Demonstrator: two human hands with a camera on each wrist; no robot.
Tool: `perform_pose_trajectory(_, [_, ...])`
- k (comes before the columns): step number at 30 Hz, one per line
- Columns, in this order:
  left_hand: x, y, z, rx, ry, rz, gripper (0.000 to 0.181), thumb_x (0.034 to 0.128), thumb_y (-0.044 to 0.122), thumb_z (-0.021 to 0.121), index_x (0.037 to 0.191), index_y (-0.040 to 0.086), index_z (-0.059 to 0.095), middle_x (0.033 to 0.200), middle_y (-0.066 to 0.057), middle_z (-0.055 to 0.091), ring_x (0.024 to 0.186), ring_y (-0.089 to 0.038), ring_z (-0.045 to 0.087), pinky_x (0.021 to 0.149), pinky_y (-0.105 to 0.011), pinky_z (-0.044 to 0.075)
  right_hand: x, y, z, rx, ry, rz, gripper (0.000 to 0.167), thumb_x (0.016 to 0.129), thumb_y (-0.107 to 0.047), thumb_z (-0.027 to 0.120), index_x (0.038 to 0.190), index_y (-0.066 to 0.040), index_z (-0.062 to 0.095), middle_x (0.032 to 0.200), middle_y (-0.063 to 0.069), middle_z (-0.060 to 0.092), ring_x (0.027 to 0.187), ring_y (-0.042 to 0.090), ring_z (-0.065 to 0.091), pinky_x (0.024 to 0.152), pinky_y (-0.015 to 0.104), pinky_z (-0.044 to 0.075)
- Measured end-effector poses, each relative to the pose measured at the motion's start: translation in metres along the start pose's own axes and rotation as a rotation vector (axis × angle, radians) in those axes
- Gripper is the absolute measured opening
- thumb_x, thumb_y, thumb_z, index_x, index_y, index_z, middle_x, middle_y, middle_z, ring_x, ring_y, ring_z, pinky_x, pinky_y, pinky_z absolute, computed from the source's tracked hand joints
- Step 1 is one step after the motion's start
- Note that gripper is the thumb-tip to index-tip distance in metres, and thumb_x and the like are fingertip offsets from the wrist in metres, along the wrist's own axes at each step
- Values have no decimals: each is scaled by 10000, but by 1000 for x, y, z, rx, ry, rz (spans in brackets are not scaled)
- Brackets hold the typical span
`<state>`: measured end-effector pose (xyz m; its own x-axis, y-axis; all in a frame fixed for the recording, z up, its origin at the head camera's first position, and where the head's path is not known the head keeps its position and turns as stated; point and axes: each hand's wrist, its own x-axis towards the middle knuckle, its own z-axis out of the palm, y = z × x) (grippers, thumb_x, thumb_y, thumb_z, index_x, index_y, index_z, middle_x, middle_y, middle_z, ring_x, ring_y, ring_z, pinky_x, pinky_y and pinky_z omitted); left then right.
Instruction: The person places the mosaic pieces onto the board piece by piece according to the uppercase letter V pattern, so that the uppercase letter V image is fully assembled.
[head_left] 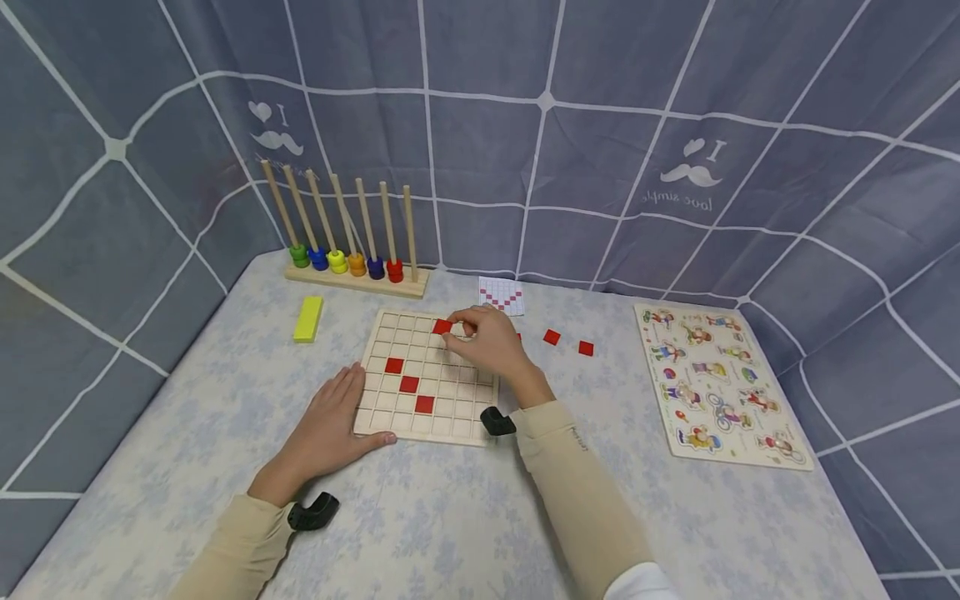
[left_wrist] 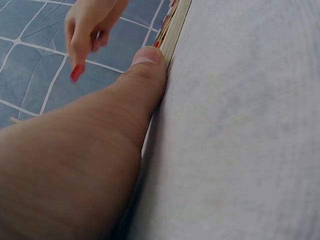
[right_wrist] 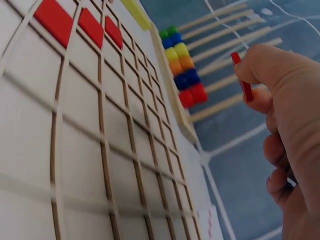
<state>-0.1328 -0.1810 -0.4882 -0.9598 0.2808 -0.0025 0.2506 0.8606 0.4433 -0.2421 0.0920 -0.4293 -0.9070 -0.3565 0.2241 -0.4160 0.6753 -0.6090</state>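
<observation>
A wooden grid board (head_left: 450, 422) lies on the table with three red square tiles, one of them this tile (head_left: 408, 384), set diagonally in its cells. My right hand (head_left: 491, 340) pinches another red tile (right_wrist: 242, 77) between thumb and index finger, held above the board's far part. In the right wrist view that tile is seen nearly edge-on, apart from the grid. My left hand (head_left: 333, 417) rests at the board's left near corner, fingers along the left side and the thumb (left_wrist: 145, 70) against the near edge.
Loose red tiles, such as this one (head_left: 552, 337), lie right of the board, one partly hidden by my right hand. Behind is a pattern card (head_left: 501, 293). A peg stand with coloured rings (head_left: 356, 282), a yellow block (head_left: 308, 320) and a picture puzzle board (head_left: 738, 454) stand around.
</observation>
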Motion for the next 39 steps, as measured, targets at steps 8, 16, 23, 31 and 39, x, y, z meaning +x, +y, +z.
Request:
perform_pose_trajectory(8, [0, 0, 0, -4, -18, -14, 1231, 819, 663, 734, 1603, -81, 146, 1686, -269, 159, 1563, -464, 139, 1244, -641, 162, 28, -21, 44, -33, -142, -17, 320, 941, -337, 679, 1191, -149, 745, 698, -60, 540, 785, 110, 503, 755, 254, 450])
perform_pose_trajectory(16, [1, 1, 0, -6, -37, -17, 1242, 820, 691, 716, 1605, -78, 135, 1691, -263, 146, 1564, -467, 130, 1246, -649, 159, 39, -29, 73, -160, -216, 18, 327, 960, -371, 660, 1226, -201, 746, 657, -92, 571, 677, 82, 519, 736, 213, 471])
perform_pose_trajectory(23, [0, 1, -3, -2, -25, -16, 1221, 826, 669, 725, 1602, -80, 153, 1685, -268, 161, 1558, -470, 150, 1237, -659, 174, 44, -39, 82, -260, -223, -39, 302, 963, -347, 659, 1196, -183, 758, 709, -78, 611, 703, 76, 549, 681, 197, 460])
perform_pose_trajectory(31, [1, 1, -1, 3, -29, -8, 1219, 830, 679, 714, 1600, -84, 156, 1687, -264, 159, 1562, -462, 149, 1245, -641, 175, 48, -46, 82, -348, -281, 6, 366, 980, -363, 652, 1287, -180, 727, 1200, -46, 758, 1121, 132, 692, 999, 287, 546])
perform_pose_trajectory(39, [0, -2, -1, -3, -23, -10, 1225, 824, 675, 722, 1603, -77, 149, 1690, -259, 154, 1565, -456, 146, 1248, -632, 167, 50, -53, 80, -369, -302, 7, 330, 975, -355, 661, 1241, -184, 753, 1188, -52, 765, 1127, 149, 696, 1011, 300, 545])
